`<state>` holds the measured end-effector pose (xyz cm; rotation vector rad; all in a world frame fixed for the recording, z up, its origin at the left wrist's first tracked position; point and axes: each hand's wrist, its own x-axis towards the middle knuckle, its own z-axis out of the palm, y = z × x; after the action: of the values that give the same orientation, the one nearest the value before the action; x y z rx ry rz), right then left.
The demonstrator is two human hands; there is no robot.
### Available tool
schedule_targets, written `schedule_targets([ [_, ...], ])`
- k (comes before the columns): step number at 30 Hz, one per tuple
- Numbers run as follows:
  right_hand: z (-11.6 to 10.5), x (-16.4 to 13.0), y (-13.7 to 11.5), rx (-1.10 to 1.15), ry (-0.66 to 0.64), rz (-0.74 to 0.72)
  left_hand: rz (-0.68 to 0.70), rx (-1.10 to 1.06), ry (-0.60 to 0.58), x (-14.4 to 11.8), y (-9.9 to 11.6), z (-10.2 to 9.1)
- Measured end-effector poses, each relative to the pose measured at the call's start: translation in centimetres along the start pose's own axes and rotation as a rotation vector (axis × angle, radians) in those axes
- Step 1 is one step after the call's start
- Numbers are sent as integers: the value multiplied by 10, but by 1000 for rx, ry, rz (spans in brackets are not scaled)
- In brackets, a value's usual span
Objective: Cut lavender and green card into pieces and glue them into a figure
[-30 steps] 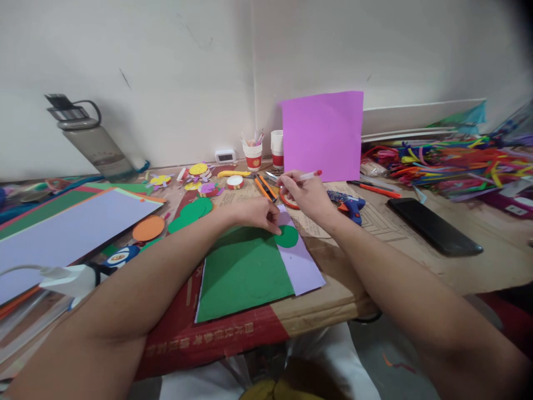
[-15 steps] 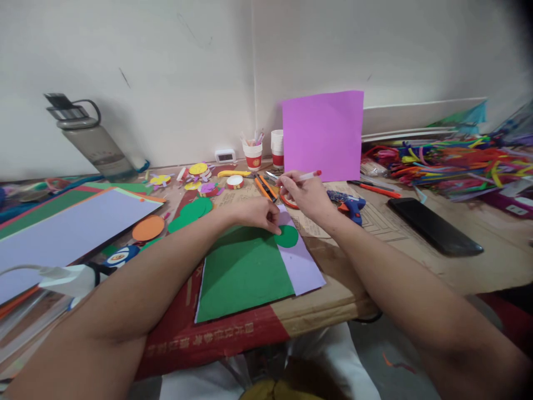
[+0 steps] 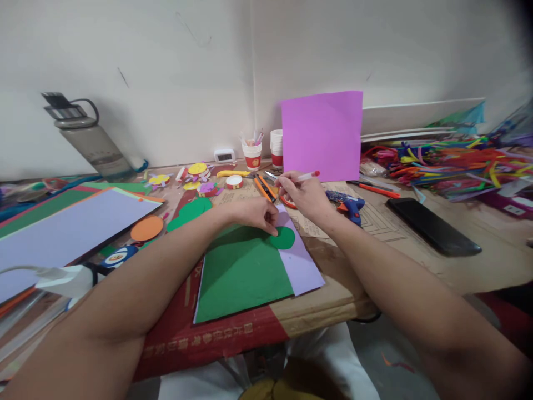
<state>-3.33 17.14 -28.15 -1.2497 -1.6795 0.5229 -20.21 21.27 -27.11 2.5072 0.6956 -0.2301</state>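
We're at a cardboard-covered table (image 3: pixel 416 261) w/ craft stuff all over; biggest item near us is the green sheet (image 3: pixel 244 272), lying flat at centre over a lilac sheet (image 3: pixel 302 266) whose strip shows along its right edge. Far behind stands a pink sheet (image 3: pixel 321 133) against the wall; black phone (image 3: pixel 433 226) to the right, glue gun (image 3: pixel 347 203) just right of our hands. Our left hand (image 3: pixel 254 214) has fingertips pinched down on a small green disc (image 3: pixel 283 238) at the green sheet's far right corner, overlapping the lilac. Our right hand (image 3: pixel 306 194) is closed round a pen (image 3: pixel 306 176), raised just beyond the disc. Looks like the tracing step: disc pinned as template. Next needs pen tip down at the disc's rim, disc kept from sliding.
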Motion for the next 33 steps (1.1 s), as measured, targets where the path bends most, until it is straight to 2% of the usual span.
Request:
schedule_targets([
  [33, 0, 0, 2, 28, 21, -1, -13, -11, -13, -1, 1, 0],
])
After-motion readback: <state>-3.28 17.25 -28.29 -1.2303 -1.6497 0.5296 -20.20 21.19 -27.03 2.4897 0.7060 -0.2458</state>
